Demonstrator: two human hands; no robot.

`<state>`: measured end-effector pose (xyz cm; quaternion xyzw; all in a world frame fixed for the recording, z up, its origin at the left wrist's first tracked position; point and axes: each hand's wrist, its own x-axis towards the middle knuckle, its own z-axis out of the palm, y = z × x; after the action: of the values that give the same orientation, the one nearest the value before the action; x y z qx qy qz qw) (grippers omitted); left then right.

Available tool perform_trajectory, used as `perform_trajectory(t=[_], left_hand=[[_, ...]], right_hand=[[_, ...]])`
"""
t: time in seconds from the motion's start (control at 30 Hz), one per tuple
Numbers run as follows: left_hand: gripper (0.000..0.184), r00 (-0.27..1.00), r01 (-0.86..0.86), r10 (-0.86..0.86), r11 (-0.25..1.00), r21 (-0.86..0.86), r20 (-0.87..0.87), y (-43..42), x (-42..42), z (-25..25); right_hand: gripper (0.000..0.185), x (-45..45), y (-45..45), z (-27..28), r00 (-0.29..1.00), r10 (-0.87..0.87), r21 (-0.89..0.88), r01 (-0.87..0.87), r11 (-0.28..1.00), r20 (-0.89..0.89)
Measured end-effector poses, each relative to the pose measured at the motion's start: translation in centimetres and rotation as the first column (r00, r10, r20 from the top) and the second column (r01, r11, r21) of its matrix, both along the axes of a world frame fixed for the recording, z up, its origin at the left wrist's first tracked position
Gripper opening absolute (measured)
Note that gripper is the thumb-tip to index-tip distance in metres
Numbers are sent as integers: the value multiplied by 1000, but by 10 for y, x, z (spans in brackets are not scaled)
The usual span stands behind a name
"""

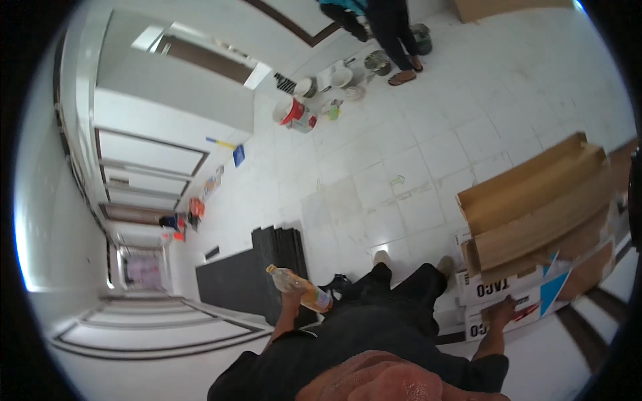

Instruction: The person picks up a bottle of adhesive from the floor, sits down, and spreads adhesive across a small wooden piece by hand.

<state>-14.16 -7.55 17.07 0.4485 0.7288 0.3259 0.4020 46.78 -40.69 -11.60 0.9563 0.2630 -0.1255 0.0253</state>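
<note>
My left hand [291, 295] is wrapped round a clear plastic bottle [309, 294] with an orange-yellow cap and orange contents or label. The bottle is tilted, its cap pointing up and left. Down on the right, my right hand [499, 313] rests against the printed side of a white cardboard box [478, 314] marked TACO. How its fingers are bent is too small to make out. A red shape [527, 312] shows beside that hand; I cannot tell whether it is print or an object. An open brown carton [535, 200] lies on top of the boxes.
Dark stacked panels [277, 254] lie on the tiled floor [428, 160] left of my feet. A red and white bucket [299, 116], more buckets and a blue dustpan [239, 155] stand farther off. Another person's legs [390, 33] are at the top. A corridor [142, 267] runs left.
</note>
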Motion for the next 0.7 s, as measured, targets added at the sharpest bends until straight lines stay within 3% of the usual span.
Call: perform_trajectory(t=[0.07, 0.1, 0.13, 0.17, 0.2, 0.27, 0.3, 0.33, 0.4, 0.47, 0.5, 0.53, 0.6, 0.63, 0.67, 0.7], left_hand=[[61, 994, -101, 101, 995, 17, 40, -28, -23, -30], [56, 982, -181, 183, 983, -34, 40, -44, -34, -46], [50, 966, -250, 255, 964, -89, 40, -57, -43, -56], [41, 965, -249, 232, 956, -155, -121, -66, -52, -65], [41, 966, -252, 239, 955, -158, -97, -75, -64, -73], [47, 937, -219, 130, 942, -254, -325, -91, -80, -87], [47, 946, -214, 137, 944, -251, -293, -97, -88, -89], [48, 972, -96, 40, 966, -240, -231, -102, -75, -110], [49, 980, 17, -61, 974, -227, -190, -106, -70, -105], [48, 976, -192, 169, 965, -178, -140, -104, -49, -95], [52, 953, 64, -68, 998, -23, -295, -100, -85, -146], [52, 960, 51, -55, 998, -22, -275, -98, -79, -143], [44, 975, -210, 187, 951, -226, -118, -83, -60, -131], [42, 960, -219, 186, 965, -146, -208, -74, -53, -140], [42, 962, -231, 203, 962, -147, -180, -66, -54, -150], [43, 932, -262, 282, 958, -113, 228, -61, -60, -166]], right_hand=[[58, 10, 37, 76, 986, -8, -204, -27, 979, -169], [58, 22, 27, 49, 988, 21, -203, -52, 978, -151], [48, 26, 16, 22, 981, 103, -240, -141, 960, -164], [38, 32, 7, 4, 969, 174, -273, -218, 937, -176], [30, 30, 8, 12, 944, 187, -308, -269, 913, -273], [30, 30, 1, 4, 900, 116, -330, -271, 904, -421], [42, 26, -3, 12, 854, 131, -314, -322, 893, -504], [55, 5, -2, 55, 911, 188, -232, -285, 930, -368], [77, -16, 4, 63, 811, -141, -439, -153, 886, -568], [75, -27, -39, -2, 840, -21, -363, -211, 908, -542], [75, -37, -36, 2, 830, -7, -340, -220, 914, -557], [75, -42, -12, 16, 818, -8, -320, -217, 922, -576], [74, -47, 35, 40, 797, -23, -288, -191, 938, -604], [74, -47, 61, 47, 790, -19, -264, -183, 947, -612], [73, -46, 88, 55, 787, -8, -238, -177, 955, -616], [73, -46, 117, 65, 787, 10, -212, -179, 961, -617]])
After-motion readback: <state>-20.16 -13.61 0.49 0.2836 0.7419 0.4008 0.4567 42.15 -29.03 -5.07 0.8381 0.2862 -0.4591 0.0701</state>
